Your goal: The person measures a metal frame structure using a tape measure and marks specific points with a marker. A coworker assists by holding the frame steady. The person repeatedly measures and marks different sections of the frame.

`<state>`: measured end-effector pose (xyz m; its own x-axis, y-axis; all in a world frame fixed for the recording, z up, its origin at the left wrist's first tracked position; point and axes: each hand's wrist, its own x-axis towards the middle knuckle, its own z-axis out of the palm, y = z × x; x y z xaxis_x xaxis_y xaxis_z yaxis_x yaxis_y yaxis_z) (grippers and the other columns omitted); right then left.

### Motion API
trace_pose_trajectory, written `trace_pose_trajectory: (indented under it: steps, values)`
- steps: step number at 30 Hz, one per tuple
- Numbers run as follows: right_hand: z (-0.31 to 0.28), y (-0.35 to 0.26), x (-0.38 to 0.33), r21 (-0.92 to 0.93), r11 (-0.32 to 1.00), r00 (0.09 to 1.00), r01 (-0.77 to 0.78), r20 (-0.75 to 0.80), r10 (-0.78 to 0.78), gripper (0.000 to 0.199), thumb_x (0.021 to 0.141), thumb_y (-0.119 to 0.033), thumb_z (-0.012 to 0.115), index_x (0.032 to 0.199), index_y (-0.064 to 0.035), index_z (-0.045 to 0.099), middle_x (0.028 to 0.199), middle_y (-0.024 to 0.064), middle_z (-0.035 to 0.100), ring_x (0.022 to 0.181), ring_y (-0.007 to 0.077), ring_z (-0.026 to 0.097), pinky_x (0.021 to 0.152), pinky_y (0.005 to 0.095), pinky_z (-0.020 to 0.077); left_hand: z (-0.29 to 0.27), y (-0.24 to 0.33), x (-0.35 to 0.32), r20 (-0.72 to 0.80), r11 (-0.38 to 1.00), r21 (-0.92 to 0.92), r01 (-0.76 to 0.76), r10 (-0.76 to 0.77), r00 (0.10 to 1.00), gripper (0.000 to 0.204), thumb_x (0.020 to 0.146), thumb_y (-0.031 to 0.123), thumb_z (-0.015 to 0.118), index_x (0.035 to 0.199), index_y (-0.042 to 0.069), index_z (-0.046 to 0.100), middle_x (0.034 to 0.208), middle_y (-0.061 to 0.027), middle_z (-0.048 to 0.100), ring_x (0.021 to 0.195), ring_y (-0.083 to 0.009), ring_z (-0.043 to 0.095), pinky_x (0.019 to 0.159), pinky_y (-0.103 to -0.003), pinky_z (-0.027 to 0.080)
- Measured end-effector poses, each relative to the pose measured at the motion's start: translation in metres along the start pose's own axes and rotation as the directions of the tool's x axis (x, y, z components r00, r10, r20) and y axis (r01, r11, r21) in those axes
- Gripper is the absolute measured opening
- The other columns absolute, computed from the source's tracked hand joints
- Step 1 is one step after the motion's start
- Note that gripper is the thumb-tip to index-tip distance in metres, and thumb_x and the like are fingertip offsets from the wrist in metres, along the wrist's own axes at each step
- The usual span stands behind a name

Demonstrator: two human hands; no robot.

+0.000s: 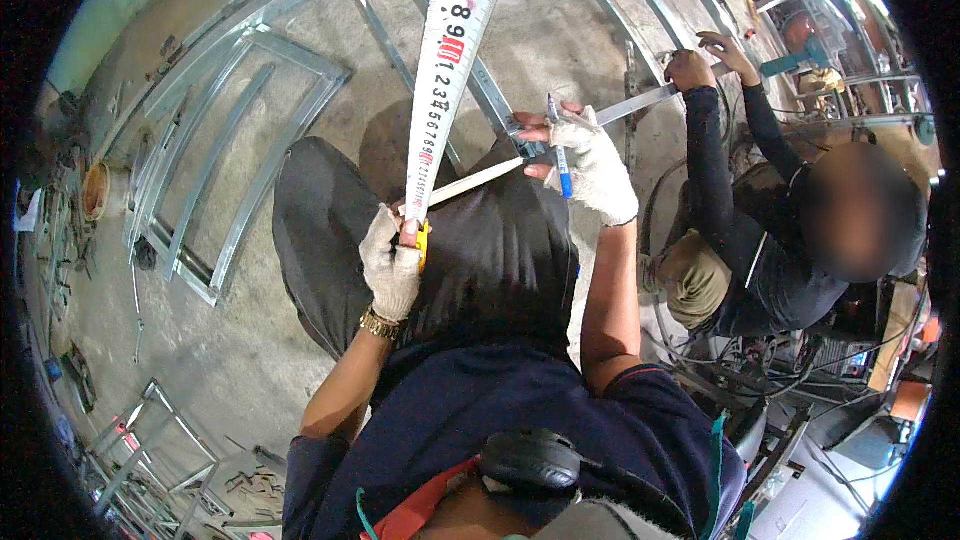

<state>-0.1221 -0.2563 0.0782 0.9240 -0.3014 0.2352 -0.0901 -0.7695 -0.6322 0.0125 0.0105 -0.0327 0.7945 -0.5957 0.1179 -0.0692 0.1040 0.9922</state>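
Observation:
My left hand (388,265), in a pale knit glove with bare fingertips, is closed around a yellow tape measure (424,245). Its white blade (450,60) rises from that hand past the top of the view. A blue-and-white marker (563,155) is gripped in my gloved right hand (592,158), beside a grey metal bar (640,102). A pale narrow strip (475,180) runs between my hands over my dark trousers, in line with that bar. Whether both are one piece I cannot tell. The bar's far end is by a co-worker's hands (692,70).
A co-worker in dark sleeves (780,290) crouches close on the right. A welded metal frame (205,175) lies on the concrete floor at left, with longer steel tubes (385,35) ahead. Another small frame (180,430) is at lower left. Cables and tools crowd the right side.

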Motion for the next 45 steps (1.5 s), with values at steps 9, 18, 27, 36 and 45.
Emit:
trace_pose_trajectory:
  steps: [9, 18, 27, 36, 45]
  values:
    - [0.008, 0.0, 0.004, 0.099, 0.99, 0.986, -0.097, -0.125, 0.109, 0.023, 0.088, -0.023, 0.076, 0.109, -0.015, 0.075, 0.119, 0.006, 0.076, 0.115, 0.0214, 0.068, 0.118, 0.0465, 0.0256, -0.002, 0.007, 0.002, 0.031, 0.999, -0.007, 0.035, -0.034, 0.999, 0.028, 0.102, 0.02, 0.062, 0.109, -0.006, 0.069, 0.097, -0.0099, 0.07, 0.087, -0.0162, 0.066, 0.081, -0.03, 0.052]
    - [0.019, -0.019, 0.013, -0.264, 0.957, 0.979, -0.121, -0.191, 0.071, 0.047, 0.076, -0.037, 0.086, 0.116, -0.015, 0.074, 0.103, 0.0054, 0.075, 0.105, 0.0285, 0.067, 0.114, 0.0466, 0.0332, -0.005, 0.011, 0.003, 0.102, 1.0, 0.006, 0.02, -0.02, 0.995, 0.031, 0.102, 0.023, 0.06, 0.108, -0.006, 0.069, 0.101, -0.0103, 0.07, 0.086, -0.0162, 0.067, 0.078, -0.03, 0.053]
    - [0.021, -0.015, 0.014, -0.271, 0.956, 0.97, -0.112, -0.238, 0.046, 0.053, 0.069, -0.036, 0.091, 0.112, -0.0115, 0.073, 0.109, 0.0054, 0.076, 0.099, 0.0294, 0.069, 0.111, 0.0457, 0.0358, -0.008, 0.017, 0.007, 0.134, 0.999, 0.048, 0.026, -0.032, 0.99, 0.038, 0.102, 0.032, 0.058, 0.099, -0.003, 0.068, 0.1, -0.0095, 0.067, 0.089, -0.0177, 0.066, 0.08, -0.032, 0.051]
    - [0.015, -0.013, 0.013, -0.241, 0.955, 0.98, -0.176, -0.133, 0.147, 0.057, 0.067, -0.032, 0.092, 0.118, -0.0132, 0.075, 0.09, 0.0059, 0.072, 0.097, 0.0267, 0.068, 0.112, 0.0441, 0.0356, -0.012, 0.024, 0.002, 0.147, 0.991, -0.031, 0.133, -0.127, 0.981, 0.043, 0.099, 0.04, 0.062, 0.093, -0.001, 0.072, 0.109, -0.0129, 0.072, 0.101, -0.0185, 0.065, 0.087, -0.033, 0.051]
    - [0.014, -0.015, 0.014, -0.266, 0.945, 0.979, -0.192, -0.122, 0.165, 0.06, 0.067, -0.035, 0.091, 0.121, -0.0158, 0.075, 0.084, 0.0053, 0.07, 0.092, 0.0266, 0.067, 0.109, 0.0442, 0.0378, -0.016, 0.026, -0.007, 0.082, 0.963, -0.102, 0.249, -0.242, 0.967, 0.044, 0.099, 0.037, 0.062, 0.088, -0.004, 0.074, 0.139, -0.0251, 0.062, 0.132, -0.0276, 0.058, 0.1, -0.037, 0.049]
